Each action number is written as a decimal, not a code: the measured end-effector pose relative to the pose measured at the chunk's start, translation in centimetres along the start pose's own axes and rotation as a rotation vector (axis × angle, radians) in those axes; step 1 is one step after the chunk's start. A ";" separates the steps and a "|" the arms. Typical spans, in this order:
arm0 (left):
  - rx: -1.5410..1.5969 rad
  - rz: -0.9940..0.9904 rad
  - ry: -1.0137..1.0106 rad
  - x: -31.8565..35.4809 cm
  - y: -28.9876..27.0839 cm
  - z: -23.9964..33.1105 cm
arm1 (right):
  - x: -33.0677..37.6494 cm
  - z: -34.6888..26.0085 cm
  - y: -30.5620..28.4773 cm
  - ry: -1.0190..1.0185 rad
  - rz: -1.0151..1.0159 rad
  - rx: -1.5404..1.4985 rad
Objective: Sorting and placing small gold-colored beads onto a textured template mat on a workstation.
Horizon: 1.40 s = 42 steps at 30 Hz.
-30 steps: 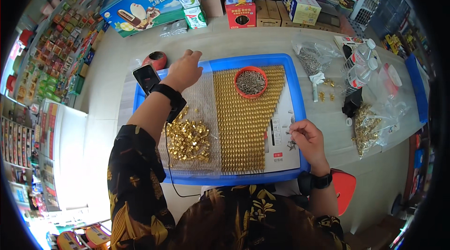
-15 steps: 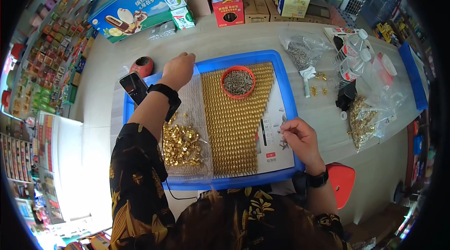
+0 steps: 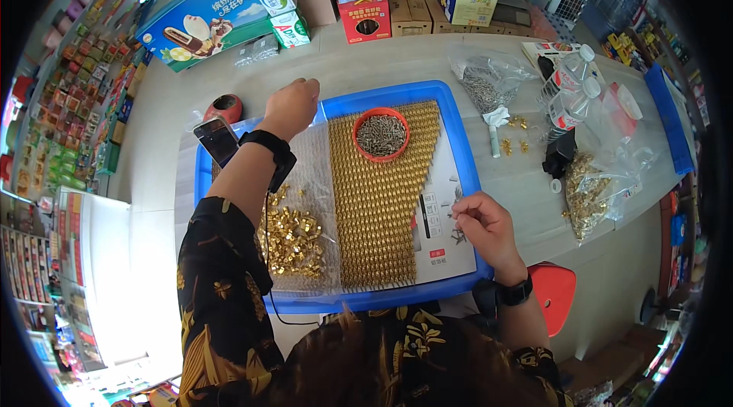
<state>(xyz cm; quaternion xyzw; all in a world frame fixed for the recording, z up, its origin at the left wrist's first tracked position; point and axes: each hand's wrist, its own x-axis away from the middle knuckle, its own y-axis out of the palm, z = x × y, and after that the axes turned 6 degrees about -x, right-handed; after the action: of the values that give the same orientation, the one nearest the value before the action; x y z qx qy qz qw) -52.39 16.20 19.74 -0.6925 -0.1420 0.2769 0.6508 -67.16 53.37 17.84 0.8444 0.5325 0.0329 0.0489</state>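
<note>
Packed shop shelves (image 3: 69,101) curve up the left edge, and a pale, smooth table (image 3: 412,59) spreads toward the far wall. On its left part stands a rounded, glossy red pot (image 3: 237,111) with a dark mouth, and just nearer a flat phone (image 3: 217,140) leans at the left rim of a blue plastic tray (image 3: 467,178).

Past it, the left hand (image 3: 292,108) hangs over the far left of the tray, black band at the wrist, fingers curled with their tips turned away; I cannot tell whether they grip anything. Below lies clear, dimpled wrap (image 3: 311,163), with a heap of loose, shiny, angular gold pieces (image 3: 294,243) on its near part.

Right of that, gold rows (image 3: 374,216) form one tight, ridged sheet, long axis running from far rim to near rim, its right side slanting inward toward the person. Its far left corner is closer to the left hand; the slanted side is closer to the right. A round orange bowl (image 3: 356,141) of thin metal screws (image 3: 382,134) sits on the far part.

Farther right, the right hand (image 3: 487,230) is well apart from the left, thumb and forefinger drawn close; whether something is pinched there I cannot tell. Loose screws (image 3: 459,236) lie beside its fingertips on smooth white card (image 3: 458,260). Beyond the tray slumps a crinkled clear bag (image 3: 588,185) of gold pieces.
</note>
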 end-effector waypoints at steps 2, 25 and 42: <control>-0.003 0.001 -0.011 -0.1 0.2 0.3 | 0.1 0.0 0.1 0.005 0.003 -0.002; 0.668 -0.728 0.529 20.7 -8.6 7.8 | -0.1 0.3 0.3 -0.028 0.023 -0.005; 0.248 -0.767 0.726 21.4 -5.9 9.4 | 0.0 0.3 0.2 -0.026 0.017 -0.061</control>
<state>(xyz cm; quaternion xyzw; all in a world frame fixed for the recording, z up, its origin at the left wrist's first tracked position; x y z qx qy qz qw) -39.47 36.49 21.23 -0.5603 -0.1169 -0.2227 0.7892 -66.96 53.23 17.61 0.8472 0.5236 0.0384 0.0812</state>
